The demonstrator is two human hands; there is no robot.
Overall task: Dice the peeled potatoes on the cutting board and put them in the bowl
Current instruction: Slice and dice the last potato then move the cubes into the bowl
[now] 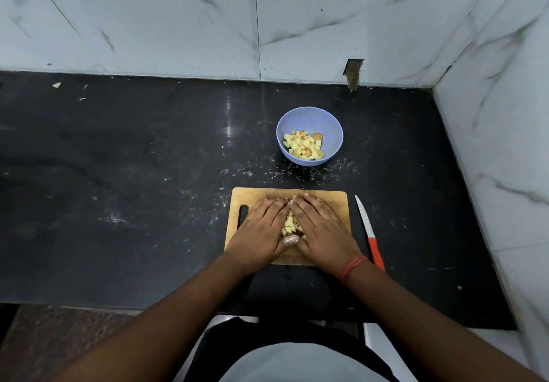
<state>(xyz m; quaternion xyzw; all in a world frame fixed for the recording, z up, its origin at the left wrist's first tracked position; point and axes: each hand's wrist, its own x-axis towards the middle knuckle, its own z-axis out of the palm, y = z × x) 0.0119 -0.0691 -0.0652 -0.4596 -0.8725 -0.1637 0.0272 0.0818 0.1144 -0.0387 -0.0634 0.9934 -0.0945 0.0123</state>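
1. Marble-veined pale wall tiles (pixel 148 16) behind and to the right, meeting in a corner, with a small dark notch (pixel 353 73) at the base of the back wall.
2. Black stone counter (pixel 118 188), dusted with pale scraps and crumbs, thickest between bowl and board.
3. Wooden cutting board (pixel 326 200) near the front edge of the counter, handle slot on its left side.
4. Left hand (pixel 261 230) flat on the board, fingers straight and close together, angled inward, cupping the left side of a small heap of diced potato (pixel 289 225); gripping nothing.
5. Right hand (pixel 322 227) mirrored on the other side, fingers likewise straight and pressed together, fingertips meeting those of the left hand at the far end of the heap; red thread band (pixel 352 266) on the wrist.
6. Blue bowl (pixel 312 117) beyond the board, well apart from it, upright, holding more potato cubes (pixel 303 145) in its bottom.
7. Knife (pixel 370 233) with white blade and red handle lying on the counter just right of the board, tip pointing away, touched by neither hand.
8. One stray pale scrap (pixel 56 85) far left by the wall.
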